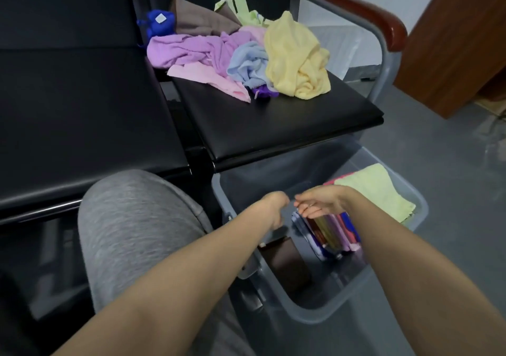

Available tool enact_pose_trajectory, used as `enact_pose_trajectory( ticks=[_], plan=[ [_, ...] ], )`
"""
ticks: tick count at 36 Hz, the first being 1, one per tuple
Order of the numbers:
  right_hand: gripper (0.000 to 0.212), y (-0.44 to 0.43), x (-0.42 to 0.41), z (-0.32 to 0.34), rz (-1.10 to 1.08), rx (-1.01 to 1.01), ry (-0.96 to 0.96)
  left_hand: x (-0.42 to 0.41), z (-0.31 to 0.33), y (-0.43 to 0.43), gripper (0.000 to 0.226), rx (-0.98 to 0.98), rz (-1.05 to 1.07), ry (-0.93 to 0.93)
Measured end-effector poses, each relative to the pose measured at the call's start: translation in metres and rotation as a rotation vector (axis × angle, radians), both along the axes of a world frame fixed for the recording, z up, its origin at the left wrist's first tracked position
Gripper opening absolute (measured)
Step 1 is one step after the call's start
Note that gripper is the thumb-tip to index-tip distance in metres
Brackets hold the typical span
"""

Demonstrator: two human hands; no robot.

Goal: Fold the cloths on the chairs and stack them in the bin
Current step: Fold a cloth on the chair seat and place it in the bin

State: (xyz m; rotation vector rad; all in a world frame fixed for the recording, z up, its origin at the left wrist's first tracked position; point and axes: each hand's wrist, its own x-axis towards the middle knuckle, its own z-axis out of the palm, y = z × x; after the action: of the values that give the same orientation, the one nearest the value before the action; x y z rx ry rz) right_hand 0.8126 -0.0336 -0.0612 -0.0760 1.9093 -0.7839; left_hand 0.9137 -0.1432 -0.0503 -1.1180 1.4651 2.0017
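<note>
A heap of unfolded cloths lies on the right black chair seat [273, 125]: a yellow one [295, 54], a light blue one [247, 65], purple [186, 50], pink [210, 80], brown [200, 17], pale green [241, 10] and a dark blue one [157, 24]. Below the seat stands a clear plastic bin [315, 312] holding a row of folded cloths [331, 232], a pale green folded cloth [380, 191] and a brown folded cloth [287, 265]. My left hand [273, 207] hangs over the bin with curled fingers, holding nothing visible. My right hand [317, 202] reaches over the folded row, fingers relaxed.
A second black seat [82, 109] sits to the left. My grey-clad knee [131, 224] is beside the bin. The chair's metal frame with a brown armrest [364, 10] rises at the right. Grey floor [438, 150] and a wooden panel [460, 40] lie beyond.
</note>
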Motion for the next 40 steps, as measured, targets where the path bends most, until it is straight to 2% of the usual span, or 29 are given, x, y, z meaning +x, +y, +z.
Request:
enact_pose_trajectory(
  ticks=[4, 10, 13, 15, 18, 23, 25, 26, 29, 34, 40],
  plan=[
    [0.024, -0.015, -0.008, 0.031, 0.070, -0.114, -0.068, -0.019, 0.019, -0.008, 0.025, 0.025, -0.007, 0.119],
    [0.037, -0.045, -0.024, 0.094, 0.072, -0.221, 0.075, -0.034, 0.074, -0.033, 0.028, 0.053, -0.046, 0.306],
    [0.056, -0.070, -0.030, 0.122, 0.067, -0.295, 0.193, -0.046, 0.103, -0.058, 0.026, 0.036, -0.002, 0.385],
    [0.057, -0.086, -0.036, 0.133, 0.040, -0.370, 0.268, -0.052, 0.117, -0.076, 0.022, -0.032, 0.015, 0.436],
    [0.036, -0.107, -0.046, 0.138, -0.031, -0.442, 0.391, -0.062, 0.125, -0.102, 0.019, -0.205, 0.033, 0.504],
    [0.025, -0.140, -0.063, 0.135, -0.116, -0.426, 0.605, -0.076, 0.122, -0.146, 0.026, -0.621, 0.043, 0.561],
    [0.012, -0.151, -0.069, 0.134, -0.122, -0.411, 0.676, -0.083, 0.122, -0.162, 0.022, -0.790, 0.037, 0.558],
    [0.010, -0.156, -0.072, 0.134, -0.128, -0.410, 0.701, -0.086, 0.122, -0.169, 0.020, -0.861, 0.028, 0.551],
    [0.023, -0.175, -0.081, 0.134, -0.130, -0.414, 0.755, -0.102, 0.124, -0.190, 0.031, -1.009, -0.015, 0.529],
    [0.023, -0.198, -0.096, 0.133, -0.076, -0.431, 0.885, -0.133, 0.119, -0.207, 0.039, -1.136, -0.105, 0.488],
    [0.025, -0.196, -0.109, 0.104, -0.178, -0.537, 0.889, -0.168, 0.110, -0.208, 0.037, -1.072, -0.113, 0.514]
  ],
)
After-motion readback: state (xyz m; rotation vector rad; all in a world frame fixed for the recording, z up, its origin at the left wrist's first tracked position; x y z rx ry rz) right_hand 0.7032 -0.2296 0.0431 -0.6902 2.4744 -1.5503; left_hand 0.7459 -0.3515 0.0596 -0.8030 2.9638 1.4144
